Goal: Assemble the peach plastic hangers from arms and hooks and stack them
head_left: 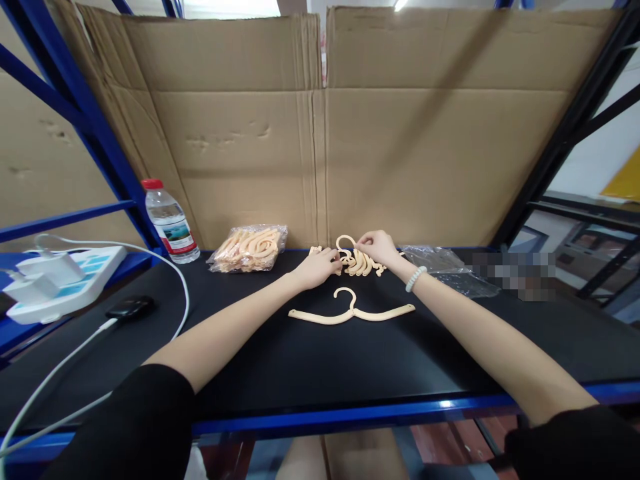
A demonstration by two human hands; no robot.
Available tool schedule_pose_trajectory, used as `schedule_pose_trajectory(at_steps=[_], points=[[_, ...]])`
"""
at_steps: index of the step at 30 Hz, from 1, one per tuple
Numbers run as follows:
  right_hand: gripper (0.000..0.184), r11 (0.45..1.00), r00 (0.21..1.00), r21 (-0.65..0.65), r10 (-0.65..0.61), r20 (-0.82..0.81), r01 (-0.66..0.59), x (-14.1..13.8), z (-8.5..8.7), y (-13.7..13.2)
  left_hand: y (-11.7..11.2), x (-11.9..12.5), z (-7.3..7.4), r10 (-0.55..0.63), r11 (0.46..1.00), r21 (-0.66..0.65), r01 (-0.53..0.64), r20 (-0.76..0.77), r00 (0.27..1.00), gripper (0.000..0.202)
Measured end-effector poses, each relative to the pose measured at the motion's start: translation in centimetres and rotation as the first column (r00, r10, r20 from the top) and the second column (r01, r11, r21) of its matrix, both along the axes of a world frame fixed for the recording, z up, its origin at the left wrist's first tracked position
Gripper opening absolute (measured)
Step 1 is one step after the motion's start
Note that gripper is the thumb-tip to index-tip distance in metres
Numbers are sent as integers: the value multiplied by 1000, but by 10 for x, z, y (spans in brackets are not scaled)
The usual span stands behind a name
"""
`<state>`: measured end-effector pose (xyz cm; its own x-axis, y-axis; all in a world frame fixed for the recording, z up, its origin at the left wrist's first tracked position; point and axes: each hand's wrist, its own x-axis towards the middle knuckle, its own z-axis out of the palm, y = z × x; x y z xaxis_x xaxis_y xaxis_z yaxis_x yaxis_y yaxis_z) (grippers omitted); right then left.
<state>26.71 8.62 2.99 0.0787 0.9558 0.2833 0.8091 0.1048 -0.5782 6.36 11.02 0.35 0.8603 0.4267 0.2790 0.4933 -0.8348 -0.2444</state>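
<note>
A cream plastic hanger [325, 319] lies unfolded on the black tabletop, its hook pointing away from me. Beyond it is a small heap of cream hanger parts [359, 264]. My right hand [379, 248], with a beaded bracelet at the wrist, pinches a curved hanger hook [345, 239] over the heap's back edge. At the heap's left side my left hand [318, 267] has its fingers curled and closed, close to the parts; what they hold, if anything, is hidden. A small cream piece shows behind its knuckles.
A clear bag of cream hanger parts [250, 248] sits at the back left beside a water bottle [173, 223]. Flattened clear plastic bags [440, 261] lie at the back right. A power strip [65, 283], black device [131, 307] and white cable occupy the left. Cardboard [240, 147] walls the back.
</note>
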Motion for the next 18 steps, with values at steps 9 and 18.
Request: schedule_pose_trajectory(at_steps=[9, 18], points=[[24, 984, 825, -7, 144, -547, -177, 24, -18, -26, -11, -11, 10, -18, 997, -76, 27, 117, 993, 30], [15, 939, 546, -88, 115, -830, -332, 21, -15, -52, -40, -28, 14, -13, 956, -258, 140, 440, 898, 24]])
